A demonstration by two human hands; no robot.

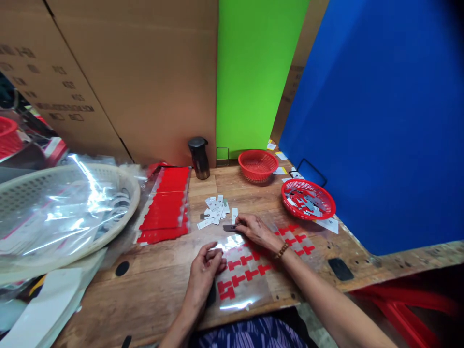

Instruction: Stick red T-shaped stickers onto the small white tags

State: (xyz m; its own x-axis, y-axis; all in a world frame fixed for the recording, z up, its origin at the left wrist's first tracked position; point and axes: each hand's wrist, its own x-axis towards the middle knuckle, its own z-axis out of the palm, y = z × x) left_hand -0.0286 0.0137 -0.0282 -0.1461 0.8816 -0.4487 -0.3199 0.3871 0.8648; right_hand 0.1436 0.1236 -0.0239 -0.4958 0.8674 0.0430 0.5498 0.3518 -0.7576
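Note:
My right hand (pixel 255 229) pinches a small dark grey tag (pixel 229 227) between thumb and fingertips, just above the far edge of a clear plastic sheet. Red T-shaped stickers (pixel 251 275) stand in rows on that sheet (pixel 250 295). At the sheet's left edge rests my left hand (pixel 206 268), palm turned inward, fingers loosely curled and apart, with nothing seen in it. Whether it touches the sheet I cannot tell. Beyond both hands lies a loose pile of white tags (pixel 215 211). A single white tag (pixel 235 213) lies beside my right fingertips.
Red sheets (pixel 165 203) are stacked at left, near a large white basket (pixel 132 193) of plastic bags. Behind stand a dark jug (pixel 199 159) and a red basket (pixel 258 164). Another red basket (pixel 331 208) holds grey and red pieces. Cardboard, green and blue panels enclose the back.

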